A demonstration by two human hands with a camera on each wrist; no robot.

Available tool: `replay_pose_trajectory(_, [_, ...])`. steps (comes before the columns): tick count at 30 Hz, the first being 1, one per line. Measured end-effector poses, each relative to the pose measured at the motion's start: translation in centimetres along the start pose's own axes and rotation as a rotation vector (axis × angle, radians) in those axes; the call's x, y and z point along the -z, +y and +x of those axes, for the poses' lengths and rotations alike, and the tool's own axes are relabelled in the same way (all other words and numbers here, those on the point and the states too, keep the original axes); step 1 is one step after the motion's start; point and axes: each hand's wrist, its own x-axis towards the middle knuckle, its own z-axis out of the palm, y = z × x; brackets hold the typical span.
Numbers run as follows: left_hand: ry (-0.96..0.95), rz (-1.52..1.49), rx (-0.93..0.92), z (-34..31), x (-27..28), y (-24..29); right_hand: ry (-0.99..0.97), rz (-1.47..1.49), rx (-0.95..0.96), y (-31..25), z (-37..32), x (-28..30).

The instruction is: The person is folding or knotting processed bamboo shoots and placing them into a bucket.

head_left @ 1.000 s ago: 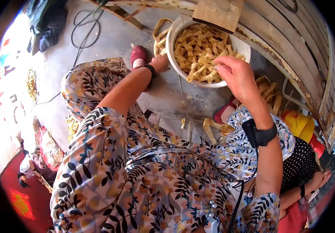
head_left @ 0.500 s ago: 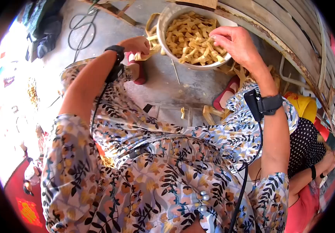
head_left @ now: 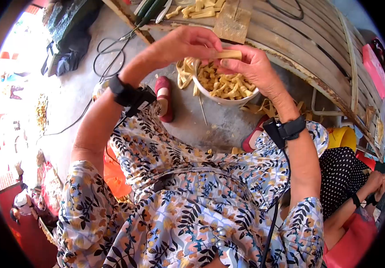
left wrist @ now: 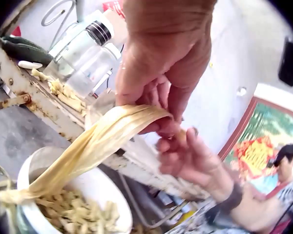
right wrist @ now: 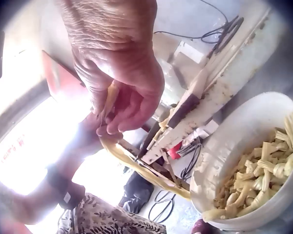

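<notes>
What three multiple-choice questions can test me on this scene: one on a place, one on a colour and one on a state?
1. Where does the white bowl stand?
A on a chair
B on the concrete floor
C on a shelf

2. What colour is the shoe beside it?
A dark red
B blue
C green

3. In what state are the two hands?
A both open and empty
B both curled into empty fists
C the left hand grips a long tan strip, and the right hand pinches a short tan piece

Answers: 1 B, as the head view shows the bowl on the ground by the shoe. 2 A, as the shoe is plainly dark red. 3 C, as the wrist views show fingers curled round the strip and the piece.
</notes>
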Motion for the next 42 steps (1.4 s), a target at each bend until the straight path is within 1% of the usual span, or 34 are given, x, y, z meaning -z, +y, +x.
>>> replay_pose_trajectory(2, [0.041, 0.064, -0.033, 1.5, -0.6, -1.5, 0.086, -0.004, 0.002, -0.1, -0.5, 0.5])
replay_pose_trajectory(5, [0.107, 0.133, -0.025, 2.9, -1.3, -3.1, 0.182, 0.010, -0.089, -0.7, -0.8, 1.4])
replay_pose_trajectory(7, [0.160, 0.170, -0.037, 3.6, -2.1, -3.7, 0.250, -0.040, -0.054, 0.2, -0.7, 2.1])
replay_pose_trajectory(9, [0.079, 0.195, 0.039, 3.8, -2.4, -3.2, 0.324, -0.098, 0.011, 1.1, -0.3, 3.1])
replay_pose_trajectory(10, [0.039, 0.209, 0.076, 3.9, -2.4, -2.9, 0.332, -0.155, 0.043, 0.9, -0.2, 3.8])
replay_pose_trajectory(11, [-0.024, 0.130, 0.065, 3.8, -1.9, -3.1, 0.339, -0.213, 0.074, 0.5, -0.4, 4.5])
replay_pose_trajectory(12, [-0.004, 0.055, 0.075, 3.7, -1.6, -3.7, 0.347, -0.273, 0.108, 0.0, -0.5, 5.1])
replay_pose_trajectory(13, [0.016, -0.018, 0.088, 3.5, -1.4, -4.4, 0.330, -0.310, 0.068, -0.4, -0.8, 5.1])
replay_pose_trajectory(14, [0.038, -0.093, 0.106, 3.4, -1.3, -5.0, 0.307, -0.314, 0.077, -0.3, -0.9, 5.2])
replay_pose_trajectory(16, [0.060, 0.006, 0.125, 3.2, -1.2, -4.5, 0.255, -0.317, 0.093, 0.0, -0.8, 5.1])
replay_pose_trajectory(19, [0.127, 0.146, 0.082, 3.6, -1.5, -4.4, 0.362, -0.174, -0.009, -0.5, -0.9, 5.1])
replay_pose_trajectory(22, [0.176, 0.219, 0.020, 3.9, -2.3, -4.8, 0.315, -0.267, -0.019, -0.2, -0.8, 5.2])
replay_pose_trajectory(23, [0.184, 0.222, 0.012, 4.1, -2.5, -4.9, 0.283, -0.485, 0.034, 0.8, -0.4, 5.9])
replay_pose_trajectory(24, [0.194, 0.225, 0.005, 4.2, -2.6, -4.7, 0.347, -0.618, 0.084, 1.4, -0.2, 5.8])
replay_pose_trajectory(26, [0.160, 0.078, 0.113, 3.9, -3.0, -4.0, 0.473, -0.884, 0.184, 2.2, 0.2, 5.2])
replay_pose_trajectory(27, [0.142, 0.004, 0.166, 3.9, -3.2, -3.5, 0.508, -1.042, 0.184, 1.2, 0.0, 4.0])
replay_pose_trajectory(29, [0.073, -0.192, 0.176, 4.5, -3.3, -4.9, 0.563, -1.000, 0.225, 1.8, 0.4, 3.5])
replay_pose_trajectory(30, [0.036, -0.289, 0.180, 4.6, -3.5, -4.6, 0.592, -0.980, 0.247, 2.1, 0.5, 3.3])
replay_pose_trajectory(31, [0.014, -0.228, 0.200, 4.6, -3.6, -4.3, 0.619, -1.025, 0.222, 2.1, 0.6, 3.1])
replay_pose_trajectory(33, [-0.028, -0.107, 0.241, 4.4, -3.7, -3.5, 0.659, -0.965, 0.242, 2.0, 0.5, 3.2])
replay_pose_trajectory(34, [0.019, 0.055, 0.141, 4.3, -3.7, -4.0, 0.679, -0.936, 0.254, 1.8, 0.4, 3.3])
replay_pose_trajectory(35, [0.065, 0.217, 0.040, 4.2, -3.6, -4.8, 0.708, -0.998, 0.242, 1.3, 0.0, 3.6])
replay_pose_trajectory(36, [0.111, 0.377, -0.063, 4.0, -3.5, -5.0, 0.698, -1.029, 0.193, 1.3, -0.4, 4.3])
replay_pose_trajectory(38, [0.199, 0.462, -0.167, 3.8, -3.9, -5.4, 0.673, -1.090, 0.088, 1.3, -1.2, 5.3])
replay_pose_trajectory(39, [0.242, 0.507, -0.221, 3.7, -4.0, -5.4, 0.679, -1.124, 0.083, 1.5, -1.4, 5.4])
replay_pose_trajectory(42, [0.165, 0.641, -0.249, 3.6, -2.0, -5.4, 0.490, -1.222, -0.116, 2.2, -2.3, 6.1])
